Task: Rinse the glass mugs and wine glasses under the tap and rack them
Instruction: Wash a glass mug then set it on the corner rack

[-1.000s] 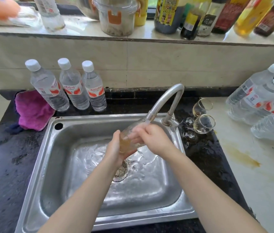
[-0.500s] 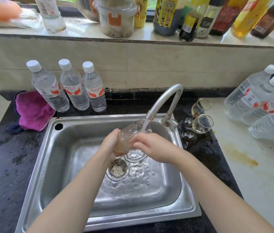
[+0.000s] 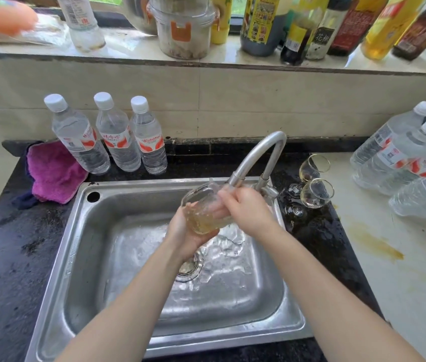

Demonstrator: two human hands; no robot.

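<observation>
A clear glass mug (image 3: 204, 210) is held tilted over the steel sink (image 3: 81, 257), its mouth up and to the left under the curved tap (image 3: 258, 155). My left hand (image 3: 185, 233) cups the mug from below. My right hand (image 3: 245, 207) grips its right side, fingers across the glass near the spout. Yellowish water sits in the mug's lower part. Two wine glasses (image 3: 313, 178) stand on the dark counter right of the tap, with round glass bases (image 3: 295, 210) beside them.
Three water bottles (image 3: 112, 137) and a pink cloth (image 3: 55, 171) sit behind the sink at the left. Several large water bottles (image 3: 405, 163) lie on the pale counter at the right, near a yellow stain (image 3: 373, 244). Sauce bottles and jars (image 3: 298, 24) line the window ledge.
Both hands have turned and lifted the mug at the spout; its mouth now faces up-left and yellowish water has gathered inside it.
</observation>
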